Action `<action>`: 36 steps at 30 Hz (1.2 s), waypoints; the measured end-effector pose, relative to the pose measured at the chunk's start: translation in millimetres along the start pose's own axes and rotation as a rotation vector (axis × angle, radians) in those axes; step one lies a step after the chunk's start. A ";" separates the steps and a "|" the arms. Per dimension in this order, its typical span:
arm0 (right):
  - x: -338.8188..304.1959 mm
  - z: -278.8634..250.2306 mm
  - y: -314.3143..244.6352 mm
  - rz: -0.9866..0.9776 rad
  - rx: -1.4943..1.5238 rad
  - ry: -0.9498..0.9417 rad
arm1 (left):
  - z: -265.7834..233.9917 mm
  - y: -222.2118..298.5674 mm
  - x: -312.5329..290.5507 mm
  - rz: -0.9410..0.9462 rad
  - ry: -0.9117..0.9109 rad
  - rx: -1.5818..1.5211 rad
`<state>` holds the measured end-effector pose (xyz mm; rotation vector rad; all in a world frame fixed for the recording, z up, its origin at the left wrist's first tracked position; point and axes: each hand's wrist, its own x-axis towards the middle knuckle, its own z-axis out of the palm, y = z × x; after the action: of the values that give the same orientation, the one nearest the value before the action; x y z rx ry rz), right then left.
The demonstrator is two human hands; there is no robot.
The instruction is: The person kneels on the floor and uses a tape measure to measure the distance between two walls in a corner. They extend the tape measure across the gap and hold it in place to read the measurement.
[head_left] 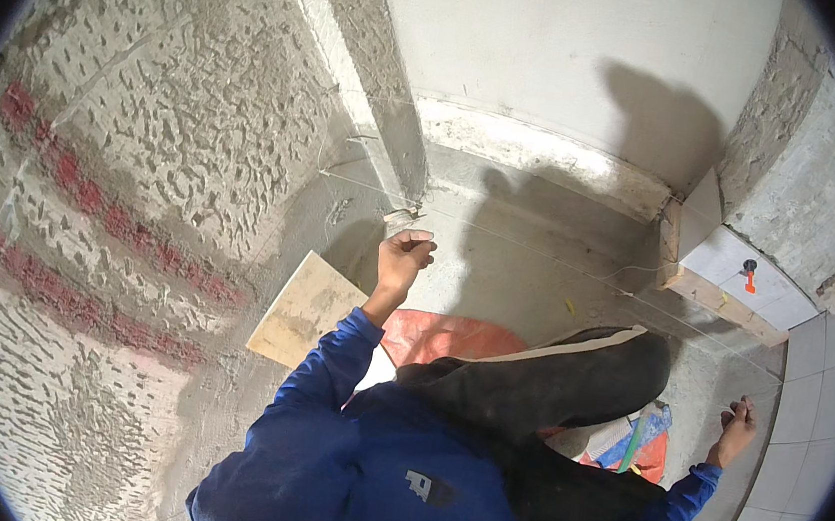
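A thin pale string (529, 248) stretches across the corner, from the rough left wall toward the tiled wall on the right. My left hand (403, 262) is raised just below this string, its fingers curled together in a pinch. Whatever lies between those fingertips is too small to make out. Close above them is a small pale scrap (402, 218) at the foot of the wall. Far to the right, my right hand (738, 433) has thumb and fingers pinched near the tiled wall. A faint thread seems to run by its fingertips, but I cannot tell whether it is gripped.
A beige tile (308, 312) leans by my left forearm. Orange sacking (450, 335) lies under my legs, with a green-handled tool (634, 440) beside my knee. A tiled, wood-edged ledge (738, 274) carrying an orange clip (750, 282) juts out near the tiled wall (803, 428).
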<state>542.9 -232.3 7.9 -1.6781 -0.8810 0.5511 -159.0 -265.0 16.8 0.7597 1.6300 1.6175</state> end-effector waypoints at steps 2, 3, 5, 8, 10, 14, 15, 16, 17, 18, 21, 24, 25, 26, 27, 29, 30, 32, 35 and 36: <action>3.6 4.0 1.2 0.006 -0.037 0.004 | 0.5 -2.1 7.3 0.093 -0.030 -0.034; 6.0 4.5 2.8 0.003 0.001 -0.020 | 1.2 -2.0 11.6 0.150 -0.046 -0.042; 12.3 3.3 6.9 0.011 -0.009 -0.039 | 2.0 -0.1 21.5 0.127 -0.001 -0.026; 23.2 4.4 14.0 0.032 -0.008 -0.002 | -5.5 9.0 46.7 0.171 0.036 0.022; 27.0 7.5 17.1 0.042 0.021 0.038 | -19.8 17.8 70.4 0.257 0.079 0.078; 28.0 8.4 13.5 0.060 0.025 0.058 | -65.3 44.8 132.6 0.429 0.182 0.178; 24.7 2.4 11.6 0.078 0.023 0.023 | -70.7 52.7 152.0 0.373 0.226 0.118; 31.0 2.9 8.1 0.091 -0.007 -0.019 | -83.8 61.6 160.0 0.362 0.305 0.145; 27.0 -3.2 7.9 0.138 0.037 0.117 | -80.2 70.0 180.9 0.299 0.253 0.296; 35.6 -2.9 5.7 0.161 0.037 0.120 | -80.0 74.3 189.7 0.340 0.161 0.188; 59.4 -1.7 7.2 0.020 0.058 0.091 | -73.1 94.5 213.7 0.286 0.345 0.212; 73.5 -13.7 7.7 0.030 0.085 0.173 | -64.6 102.8 234.7 0.291 0.366 0.375; 74.7 -19.4 7.6 0.068 0.074 0.239 | -61.6 101.7 243.2 0.380 0.246 0.410; 77.6 -21.7 7.2 0.048 0.070 0.257 | -65.1 102.6 246.7 0.382 0.196 0.456; 79.8 -25.0 6.1 0.057 0.052 0.250 | -69.5 103.8 248.9 0.343 0.190 0.499; 82.8 -33.3 5.0 0.049 0.001 0.242 | -67.0 101.5 252.4 0.501 0.186 0.625; 83.8 -38.0 5.2 0.062 -0.017 0.262 | -59.5 100.7 252.8 0.625 0.118 0.713; 88.6 -41.6 6.5 0.047 -0.059 0.235 | -42.8 96.4 235.4 0.734 0.178 0.994; 91.7 -43.2 11.9 0.044 -0.037 0.242 | 20.2 76.9 192.6 0.747 -0.019 0.940; 89.7 -43.7 14.1 0.066 -0.036 0.256 | 50.5 68.0 177.0 0.695 -0.143 0.844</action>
<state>634.2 -190.1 14.0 -1.7693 -0.6551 0.3565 -225.0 -88.8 72.3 1.9944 2.0688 1.1699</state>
